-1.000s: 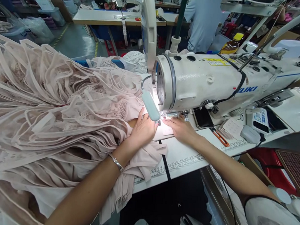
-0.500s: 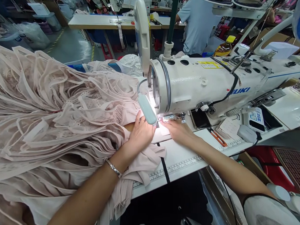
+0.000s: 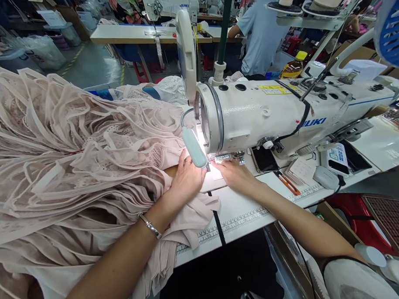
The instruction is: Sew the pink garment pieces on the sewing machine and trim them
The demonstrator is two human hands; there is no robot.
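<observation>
My left hand [image 3: 189, 178] is bent over the edge of a pale pink garment [image 3: 171, 155], its fingers closed on the cloth beside the needle area. A grey-green clip lamp [image 3: 194, 147] hides some of those fingertips. On the other side of the needle, my right hand [image 3: 233, 174] has its fingers drawn together by the presser foot. Whatever lies between them is too small to make out. Both hands rest low on the bed of a white sewing machine [image 3: 250, 113], under bright light. A large heap of pale pink lace-trimmed garments [image 3: 72, 158] spreads left of my left arm.
Right of my hands lie a dark phone [image 3: 264, 159], an orange-handled cutter [image 3: 288, 183], a stack of cards [image 3: 300, 172] and a pale case [image 3: 326, 177]. A printed ruler [image 3: 247, 219] runs along the table's front edge. A person in a light blue shirt [image 3: 262, 34] sits beyond the machine.
The view has shifted slightly, so the machine sits a little further left and lower. Both hands keep nearly the same place by the needle.
</observation>
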